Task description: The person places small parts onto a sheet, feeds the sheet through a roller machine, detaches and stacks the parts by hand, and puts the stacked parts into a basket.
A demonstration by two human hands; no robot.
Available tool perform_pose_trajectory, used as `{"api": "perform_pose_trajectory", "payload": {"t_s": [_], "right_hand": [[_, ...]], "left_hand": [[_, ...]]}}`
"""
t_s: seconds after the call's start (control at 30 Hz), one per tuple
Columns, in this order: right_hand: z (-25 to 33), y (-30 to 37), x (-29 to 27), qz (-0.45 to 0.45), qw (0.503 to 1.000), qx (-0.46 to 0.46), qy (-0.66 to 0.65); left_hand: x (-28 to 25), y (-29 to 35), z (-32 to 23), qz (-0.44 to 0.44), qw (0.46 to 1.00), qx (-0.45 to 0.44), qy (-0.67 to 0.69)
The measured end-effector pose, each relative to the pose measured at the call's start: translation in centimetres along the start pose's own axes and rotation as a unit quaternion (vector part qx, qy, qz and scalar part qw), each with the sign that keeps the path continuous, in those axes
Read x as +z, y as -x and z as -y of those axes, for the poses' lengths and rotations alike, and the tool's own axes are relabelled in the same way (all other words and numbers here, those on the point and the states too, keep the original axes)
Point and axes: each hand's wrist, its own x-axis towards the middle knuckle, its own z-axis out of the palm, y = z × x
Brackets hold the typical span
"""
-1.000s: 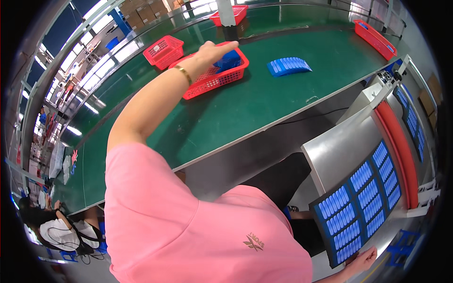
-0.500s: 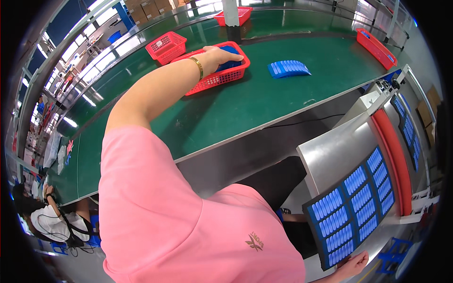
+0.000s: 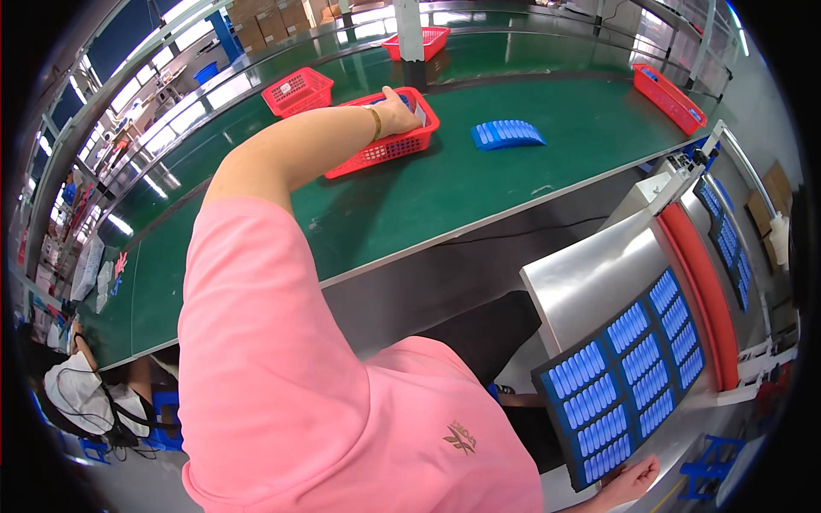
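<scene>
My left hand (image 3: pixel 397 114) reaches into a red plastic basket (image 3: pixel 389 152) on the green table. Its fingers are mostly hidden inside, beside something white and blue, so their grip does not show. To the right of that basket lies a curved blue sheet (image 3: pixel 508 135) with a row of pale strips. Down at the lower right, my right hand (image 3: pixel 631 481) is curled at the near edge of a black mat (image 3: pixel 634 337), its fingertips partly behind it. Rows of pale blue strips in several blocks cover this mat, which lies on a slanted metal plate (image 3: pixel 581 282).
More red baskets stand at the back left (image 3: pixel 299 92), behind the post (image 3: pixel 410 34) and at the far right (image 3: pixel 670 98). A red padded roller (image 3: pixel 697 295) and metal frame border the plate. Another person (image 3: pixel 81 389) sits at the table's left end.
My left hand has gone lower into the basket, and the dark blue material by it is now mostly hidden. The whole view has shifted slightly. My right hand stays at the mat's edge.
</scene>
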Motion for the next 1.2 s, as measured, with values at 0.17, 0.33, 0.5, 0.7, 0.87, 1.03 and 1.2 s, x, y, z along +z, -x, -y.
{"api": "perform_pose_trajectory", "payload": {"t_s": [0.17,0.33,0.5,0.7,0.87,1.03,1.2], "right_hand": [[-6.1,-2.3,2.7,0.059,0.994,-0.012,-0.088],[-0.3,-3.1,0.4,-0.015,0.968,-0.242,0.066],[9.1,-4.9,1.6,0.136,0.96,-0.034,-0.243],[23.7,1.9,18.9,0.692,0.536,0.214,-0.433],[26.2,6.1,24.7,0.713,0.485,0.328,-0.387],[28.5,5.6,31.5,0.762,0.563,0.117,-0.299],[34.0,3.8,38.0,0.687,0.642,0.076,-0.332]], "left_hand": [[-8.4,9.9,3.0,-0.107,0.984,0.032,-0.138],[-12.4,13.1,3.9,-0.084,0.971,0.128,0.182],[-14.0,19.5,0.1,0.125,0.846,0.338,0.393],[-2.9,27.6,-3.4,0.432,0.727,0.404,0.349],[1.3,26.0,-2.4,0.52,0.718,0.391,0.249],[-1.0,19.4,-3.1,0.493,0.792,0.296,0.205],[-5.4,14.2,-8.4,0.381,0.856,0.324,0.129]]}}
